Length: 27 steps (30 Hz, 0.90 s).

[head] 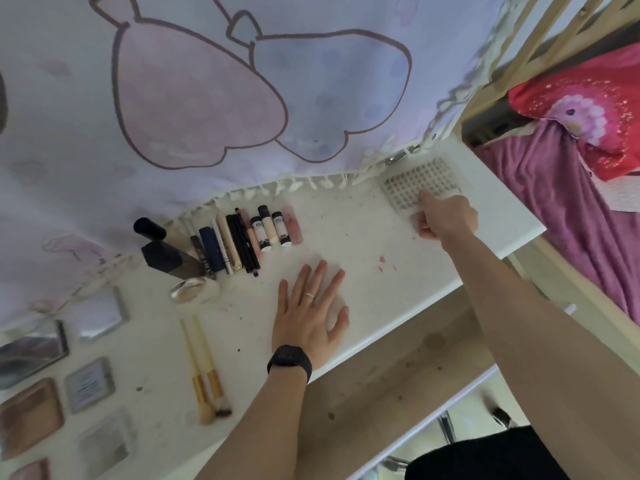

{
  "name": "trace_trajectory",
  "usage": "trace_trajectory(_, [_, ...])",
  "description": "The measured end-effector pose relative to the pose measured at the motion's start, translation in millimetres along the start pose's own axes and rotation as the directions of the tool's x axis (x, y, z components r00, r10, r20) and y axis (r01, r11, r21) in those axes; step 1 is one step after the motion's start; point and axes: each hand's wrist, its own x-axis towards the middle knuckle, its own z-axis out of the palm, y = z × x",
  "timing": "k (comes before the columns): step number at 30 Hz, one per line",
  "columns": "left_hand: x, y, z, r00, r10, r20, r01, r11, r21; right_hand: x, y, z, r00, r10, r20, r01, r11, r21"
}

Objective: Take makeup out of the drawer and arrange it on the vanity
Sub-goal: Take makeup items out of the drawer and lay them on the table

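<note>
On the white vanity top, my left hand lies flat with fingers spread, a pale rounded patch showing under its palm. My right hand is curled at the near corner of a white grid organizer at the back right and appears to grip its edge. A row of tubes, pencils and sticks lies side by side near the cloth fringe. Left of it are a black cylinder, a black bottle and a shell-shaped compact. Two gold-ferruled brushes and several palettes lie at the left.
A printed cloth hangs behind the vanity, its fringe touching the top. Below the front edge an open brown drawer bottom shows. A wooden bed frame, red pillow and purple blanket stand at the right.
</note>
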Motion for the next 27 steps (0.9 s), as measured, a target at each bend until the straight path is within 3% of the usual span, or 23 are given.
trace_trajectory(14, [-0.4, -1.8, 6.1, 0.999, -0.001, -0.037, 0.001, 1.0, -0.003, -0.2, -1.6, 2.1, 0.998, -0.057, -0.016, 0.056, 0.996, -0.071])
trace_trajectory(22, [2.0, -1.1, 3.8, 0.999, -0.008, -0.032, 0.009, 1.0, 0.025, -33.2, 14.8, -10.2, 1.0, -0.02, 0.017, 0.014, 0.958, 0.285])
trace_trajectory(27, [0.2, 1.8, 0.6, 0.999, -0.034, -0.019, 0.035, 0.998, 0.052, -108.2, 75.6, -41.7, 0.997, -0.08, 0.014, 0.065, 0.888, 0.454])
